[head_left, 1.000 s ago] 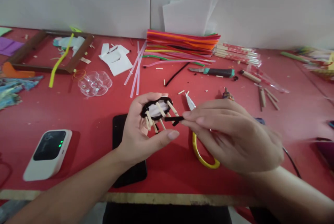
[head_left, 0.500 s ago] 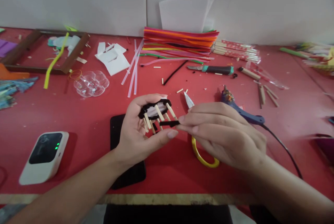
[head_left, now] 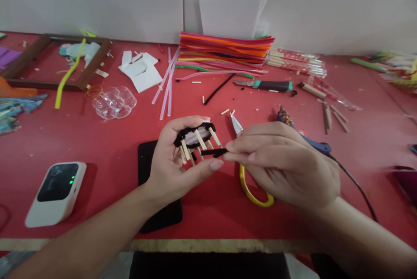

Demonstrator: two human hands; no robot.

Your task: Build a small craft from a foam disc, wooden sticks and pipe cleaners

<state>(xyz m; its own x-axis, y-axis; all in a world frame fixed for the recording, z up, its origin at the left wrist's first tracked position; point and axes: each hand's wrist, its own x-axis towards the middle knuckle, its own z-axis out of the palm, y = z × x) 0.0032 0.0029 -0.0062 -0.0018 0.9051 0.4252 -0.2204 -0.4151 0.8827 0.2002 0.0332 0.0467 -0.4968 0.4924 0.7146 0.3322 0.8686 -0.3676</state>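
Note:
My left hand (head_left: 176, 164) cradles a small craft piece (head_left: 195, 138): a white disc ringed with black pipe cleaner, with several short wooden sticks standing out of it. Its fingers curl round the piece and the thumb lies below it. My right hand (head_left: 283, 164) pinches a short black pipe cleaner piece (head_left: 213, 152) between thumb and fingertips, its free end touching the sticks of the craft piece. Both hands hover just above the red table (head_left: 107, 140).
Yellow-handled scissors (head_left: 250, 183) lie under my right hand, a glue gun (head_left: 302, 133) behind it. A black phone (head_left: 156, 209) and a white device (head_left: 55, 192) sit near the front edge. Felt sheets (head_left: 224, 49), a utility knife (head_left: 267, 84), glue sticks, a clear plastic piece (head_left: 114, 103) and a wooden frame (head_left: 55, 60) lie further back.
My right hand has shifted slightly left, bringing the black pipe cleaner piece closer in among the wooden sticks. The left hand has barely moved.

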